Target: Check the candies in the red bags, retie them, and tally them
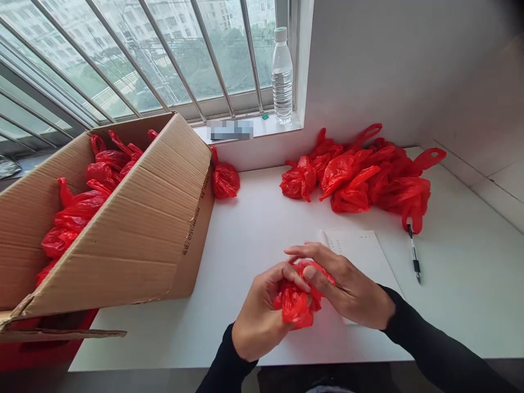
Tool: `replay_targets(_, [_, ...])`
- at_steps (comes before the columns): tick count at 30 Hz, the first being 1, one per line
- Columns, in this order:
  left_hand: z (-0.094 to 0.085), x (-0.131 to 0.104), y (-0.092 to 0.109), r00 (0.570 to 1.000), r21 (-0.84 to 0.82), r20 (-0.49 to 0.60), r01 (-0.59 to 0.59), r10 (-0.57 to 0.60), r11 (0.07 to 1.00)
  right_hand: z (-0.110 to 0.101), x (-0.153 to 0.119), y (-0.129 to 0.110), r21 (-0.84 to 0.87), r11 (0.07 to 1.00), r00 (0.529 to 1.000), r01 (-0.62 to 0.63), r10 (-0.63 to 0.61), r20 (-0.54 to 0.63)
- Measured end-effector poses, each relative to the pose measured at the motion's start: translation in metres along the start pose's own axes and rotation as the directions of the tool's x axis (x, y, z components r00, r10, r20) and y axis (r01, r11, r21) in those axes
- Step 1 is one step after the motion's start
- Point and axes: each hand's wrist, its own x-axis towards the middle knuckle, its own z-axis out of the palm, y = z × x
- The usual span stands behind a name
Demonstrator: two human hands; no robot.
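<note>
A crumpled red plastic bag (297,305) is between my two hands, above the front part of the white table. My left hand (262,308) is closed round its near side, thumb across the top. My right hand (347,281) lies against the far right side of the bag, thumb bent onto the plastic and the other fingers stretched over it. What the bag contains, if anything, cannot be made out. Under and behind my right hand lies a notepad (368,248) with a few marks on its page.
An open cardboard box (164,202) with several tied red bags (79,210) stands at left. One red bag (226,180) sits beside it. A pile of red bags (347,174) lies along the wall. A pen (414,254) rests at right; a water bottle (282,82) stands on the sill.
</note>
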Motion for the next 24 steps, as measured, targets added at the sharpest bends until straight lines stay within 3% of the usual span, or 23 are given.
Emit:
replay_targets(2, [-0.001, -0.002, -0.006, 0.975, 0.319, -0.043, -0.194, 0.219, 0.928, 0.004, 0.004, 0.008, 0.082, 0.992, 0.995, -0.099, 0.096, 0.041])
replay_targets(4, [-0.004, -0.003, -0.016, 0.909, 0.551, -0.055, -0.317, 0.412, 0.772, 0.006, 0.005, 0.013, 0.157, 0.961, 0.973, -0.226, 0.217, 0.073])
replay_targets(6, [-0.007, -0.003, -0.026, 0.855, 0.616, -0.065, -0.37, 0.514, 0.695, 0.007, 0.005, 0.016, 0.212, 0.932, 0.951, -0.294, 0.263, 0.164])
replay_targets(8, [-0.009, -0.002, -0.034, 0.828, 0.629, -0.053, -0.407, 0.558, 0.663, 0.007, 0.006, 0.019, 0.243, 0.928, 0.943, -0.282, 0.221, 0.25])
replay_targets(11, [-0.01, -0.001, -0.038, 0.812, 0.651, -0.003, -0.441, 0.584, 0.618, 0.008, 0.006, 0.019, 0.245, 0.942, 0.961, -0.228, 0.177, 0.213])
replay_targets(15, [-0.015, -0.012, -0.043, 0.878, 0.719, 0.01, -0.339, 0.478, 0.607, 0.006, 0.002, 0.016, 0.119, 0.977, 0.984, -0.178, 0.179, -0.003])
replay_targets(18, [-0.033, -0.033, -0.057, 0.921, 0.718, -0.167, -0.13, 0.351, 0.683, -0.002, -0.01, 0.021, -0.017, 0.955, 0.95, -0.296, 0.292, -0.109])
replay_targets(21, [-0.055, -0.055, -0.073, 0.865, 0.595, -0.467, 0.155, 0.183, 0.789, -0.007, -0.027, 0.03, -0.055, 0.895, 0.889, -0.443, 0.431, -0.154])
replay_targets(24, [-0.059, -0.064, -0.083, 0.779, 0.272, -0.615, 0.357, -0.124, 0.894, 0.004, -0.038, 0.034, -0.032, 0.879, 0.878, -0.476, 0.473, -0.074])
